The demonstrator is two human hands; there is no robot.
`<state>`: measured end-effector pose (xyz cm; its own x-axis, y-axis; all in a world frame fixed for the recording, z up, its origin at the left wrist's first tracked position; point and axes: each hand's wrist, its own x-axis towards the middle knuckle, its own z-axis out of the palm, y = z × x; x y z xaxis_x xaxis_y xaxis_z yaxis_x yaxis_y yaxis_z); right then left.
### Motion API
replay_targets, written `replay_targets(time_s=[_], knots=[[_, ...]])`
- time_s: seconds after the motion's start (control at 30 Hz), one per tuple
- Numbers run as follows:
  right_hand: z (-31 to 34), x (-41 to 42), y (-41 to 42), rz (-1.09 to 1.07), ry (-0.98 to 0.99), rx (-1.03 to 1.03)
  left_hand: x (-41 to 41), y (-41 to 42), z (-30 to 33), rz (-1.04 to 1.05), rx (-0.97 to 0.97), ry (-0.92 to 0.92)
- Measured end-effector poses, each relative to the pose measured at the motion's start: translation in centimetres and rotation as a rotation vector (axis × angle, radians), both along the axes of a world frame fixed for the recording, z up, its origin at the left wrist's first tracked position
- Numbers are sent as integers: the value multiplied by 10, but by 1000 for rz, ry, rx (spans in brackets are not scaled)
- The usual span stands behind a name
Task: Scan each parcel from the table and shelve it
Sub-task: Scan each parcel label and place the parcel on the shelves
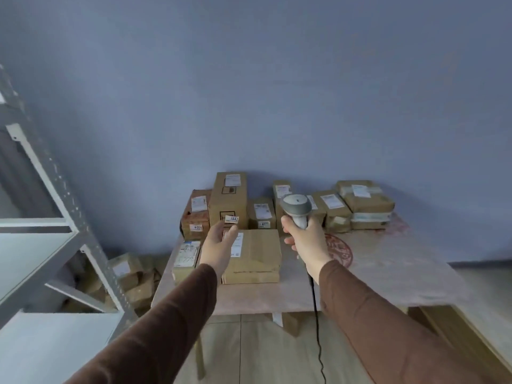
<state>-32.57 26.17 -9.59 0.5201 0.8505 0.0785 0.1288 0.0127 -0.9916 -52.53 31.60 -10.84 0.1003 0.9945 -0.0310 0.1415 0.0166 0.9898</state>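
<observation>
Several brown cardboard parcels stand on a table (388, 273) with a pale pink cloth. A flat wide parcel (257, 253) lies at the front, a tall one (228, 199) behind it. My right hand (304, 236) grips a grey corded barcode scanner (297, 207), raised above the table and pointing at the parcels. My left hand (220, 242) reaches out with relaxed fingers over the left side of the flat parcel and holds nothing. A small white number label (232, 219) shows just past its fingertips, on the tall parcel.
A grey metal shelf rack (69, 217) with white boards stands at the left. More parcels (133, 281) lie on the floor between rack and table. The scanner's black cable (317, 328) hangs down to the floor. A blue wall is behind the table.
</observation>
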Motion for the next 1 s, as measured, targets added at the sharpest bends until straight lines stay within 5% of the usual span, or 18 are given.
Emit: replay_targets(time_s=[0.53, 1.0], knots=[[-154, 47, 130, -40, 79, -328, 22, 130, -136, 36, -200, 276], [-244, 55, 179, -168, 315, -399, 21, 202, -218, 13, -324, 285]])
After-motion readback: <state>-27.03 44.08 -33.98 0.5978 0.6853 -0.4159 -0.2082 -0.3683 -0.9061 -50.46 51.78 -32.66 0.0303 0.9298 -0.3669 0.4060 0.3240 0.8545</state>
